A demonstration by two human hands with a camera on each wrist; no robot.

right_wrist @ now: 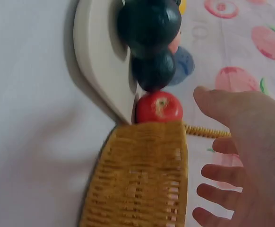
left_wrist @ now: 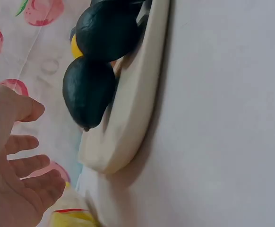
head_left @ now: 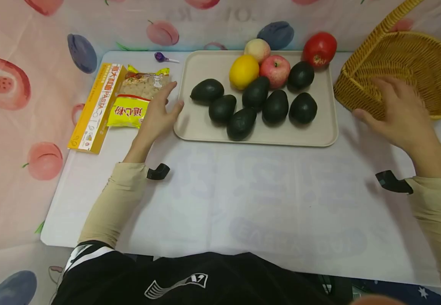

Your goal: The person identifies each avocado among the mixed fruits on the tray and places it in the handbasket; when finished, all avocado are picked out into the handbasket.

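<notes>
My left hand hovers between the tray's left end and a yellow bag of pasta, its fingers spread and nothing in them. My right hand is held over the near left side of a wicker basket, also holding nothing; its fingers are loosely spread in the right wrist view. Several dark green avocados lie on the beige tray. Behind them sit a yellow lemon-like fruit, a pinkish-red apple, a pale peach-coloured fruit and a shiny red round fruit at the back right corner.
A yellow pasta box lies along the table's left side, beside the bag. Near the back edge is a purple-wrapped lollipop. The basket's tall arched handle rises at the far right. A fruit-printed cloth surrounds the white table.
</notes>
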